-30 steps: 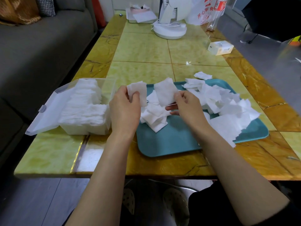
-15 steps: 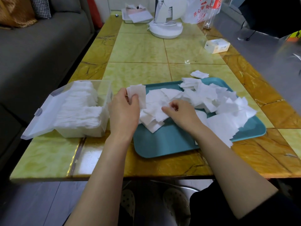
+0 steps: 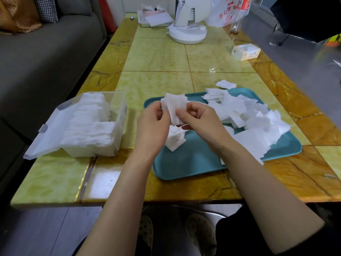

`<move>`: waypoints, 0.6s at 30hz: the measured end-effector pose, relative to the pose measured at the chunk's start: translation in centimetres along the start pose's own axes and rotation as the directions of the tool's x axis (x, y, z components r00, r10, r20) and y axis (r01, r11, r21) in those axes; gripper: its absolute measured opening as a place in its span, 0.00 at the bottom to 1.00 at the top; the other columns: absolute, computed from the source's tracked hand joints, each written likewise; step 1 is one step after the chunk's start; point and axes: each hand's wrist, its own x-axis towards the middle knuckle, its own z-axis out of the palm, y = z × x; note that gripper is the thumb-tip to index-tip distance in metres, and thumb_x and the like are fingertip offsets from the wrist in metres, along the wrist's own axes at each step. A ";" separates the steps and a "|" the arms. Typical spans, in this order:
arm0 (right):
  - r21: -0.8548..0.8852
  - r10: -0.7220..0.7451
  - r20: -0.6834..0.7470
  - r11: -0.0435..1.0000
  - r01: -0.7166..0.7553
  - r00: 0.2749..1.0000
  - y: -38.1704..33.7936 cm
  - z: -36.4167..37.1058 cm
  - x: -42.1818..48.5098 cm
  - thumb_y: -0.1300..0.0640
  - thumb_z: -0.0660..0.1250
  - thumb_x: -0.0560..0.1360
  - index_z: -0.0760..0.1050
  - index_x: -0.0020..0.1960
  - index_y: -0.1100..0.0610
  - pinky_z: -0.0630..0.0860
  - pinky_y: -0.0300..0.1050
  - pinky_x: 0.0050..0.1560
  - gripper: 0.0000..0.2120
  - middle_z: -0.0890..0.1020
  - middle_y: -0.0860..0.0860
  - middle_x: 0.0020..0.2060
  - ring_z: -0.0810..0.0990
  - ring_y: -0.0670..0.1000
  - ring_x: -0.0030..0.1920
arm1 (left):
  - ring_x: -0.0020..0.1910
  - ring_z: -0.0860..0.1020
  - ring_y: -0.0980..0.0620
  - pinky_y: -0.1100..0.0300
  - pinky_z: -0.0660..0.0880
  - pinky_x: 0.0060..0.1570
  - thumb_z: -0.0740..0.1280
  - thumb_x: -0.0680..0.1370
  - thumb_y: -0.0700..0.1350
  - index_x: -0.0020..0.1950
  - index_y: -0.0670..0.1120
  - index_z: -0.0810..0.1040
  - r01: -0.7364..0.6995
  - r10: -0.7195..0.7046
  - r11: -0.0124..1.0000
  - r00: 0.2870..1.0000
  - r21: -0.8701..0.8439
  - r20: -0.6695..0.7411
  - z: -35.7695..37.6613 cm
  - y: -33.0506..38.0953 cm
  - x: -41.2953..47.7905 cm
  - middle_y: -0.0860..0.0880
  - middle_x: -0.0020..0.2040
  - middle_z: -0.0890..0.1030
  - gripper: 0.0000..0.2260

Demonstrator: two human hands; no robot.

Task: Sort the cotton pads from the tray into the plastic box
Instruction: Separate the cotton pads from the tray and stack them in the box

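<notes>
Above the left end of the teal rectangular plastic tray (image 3: pixel 184 169), the left hand (image 3: pixel 151 126) and the right hand (image 3: pixel 202 122) each curled their fingers and pinched one small stack of white square cotton pads (image 3: pixel 175 107). A loose heap of pads (image 3: pixel 249 117) lay across the tray's right side. The clear plastic box (image 3: pixel 120 115), partly filled with pads and with its hinged lid (image 3: pixel 42 133) open, stood just left of the tray on the yellow marbled table (image 3: pixel 156 58).

White fan (image 3: pixel 187 33), small carton (image 3: pixel 245 52), plastic bag (image 3: pixel 220 16); grey sofa (image 3: pixel 46 58) left.
</notes>
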 end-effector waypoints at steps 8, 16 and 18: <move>-0.141 -0.044 -0.103 0.990 0.029 0.994 0.2 0.0 0.1 0.58 0.69 0.74 0.78 0.50 0.63 0.79 0.46 0.45 0.08 0.84 0.59 0.42 0.82 0.51 0.41 | 0.30 0.67 0.55 0.54 0.64 0.32 0.60 0.81 0.43 0.34 0.39 0.71 -0.018 0.018 1.000 1.000 0.001 -0.014 0.2 0.9 -0.6 0.46 0.29 0.70 0.16; -0.082 -0.033 -0.092 0.996 0.026 0.995 0.0 -0.2 0.1 0.61 0.69 0.74 0.77 0.51 0.56 0.79 0.38 0.45 0.06 0.82 0.53 0.45 0.82 0.46 0.45 | 0.42 0.83 0.45 0.45 0.78 0.45 0.71 0.75 0.44 0.42 0.41 0.82 -0.029 0.029 0.998 1.000 0.064 0.002 -0.2 1.1 -0.8 0.44 0.39 0.84 0.07; -0.041 -0.051 -0.098 0.998 0.047 0.994 -0.1 -0.1 0.1 0.62 0.68 0.74 0.78 0.45 0.56 0.78 0.36 0.39 0.02 0.81 0.52 0.39 0.81 0.44 0.38 | 0.43 0.82 0.41 0.43 0.77 0.44 0.71 0.74 0.43 0.43 0.38 0.81 -0.022 0.025 0.997 0.999 0.068 -0.045 -0.3 1.0 -0.7 0.41 0.39 0.84 0.07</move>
